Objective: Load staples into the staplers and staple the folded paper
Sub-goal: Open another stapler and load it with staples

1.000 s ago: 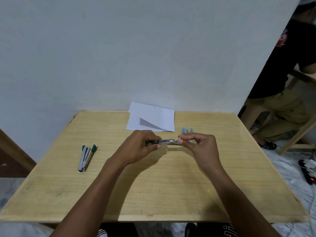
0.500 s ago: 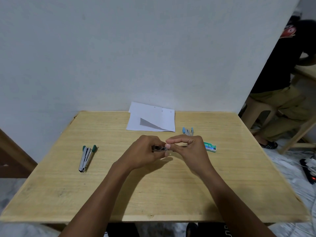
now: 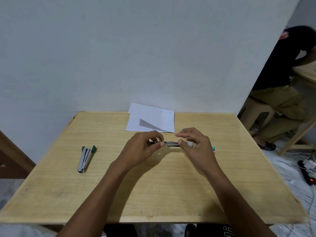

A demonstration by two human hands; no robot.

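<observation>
Over the tabletop's middle: small silver metal stapler [image 3: 171, 143], held level and crosswise just above the wood between both hands
Left hand [image 3: 145, 148]: thumb and curled fingers pinch the stapler's left end in a narrow grip
Right hand [image 3: 196, 146]: thumb tip touches the stapler's right end; the index finger arches above it with a gap; whether the fingers behind close on the metal cannot be told
Back edge, centre: white folded sheet of paper [image 3: 152, 119], lying flat with its far edge against the wall and a grey triangular shadow across it
Just behind the right hand: blue-tipped item [image 3: 183, 129], mostly hidden, so its kind is unclear
Right of the right hand: small green-and-white staple box [image 3: 214, 148], flat on the wood, partly covered by the hand
Left side: green-capped silver stapler [image 3: 86, 159], lying well apart from the hands, caps toward the back edge
Support: pale wooden table [image 3: 153, 194] pushed against a white wall [image 3: 119, 48]
Beyond the right edge: a seated person in a black top and khaki trousers [image 3: 282, 100]
</observation>
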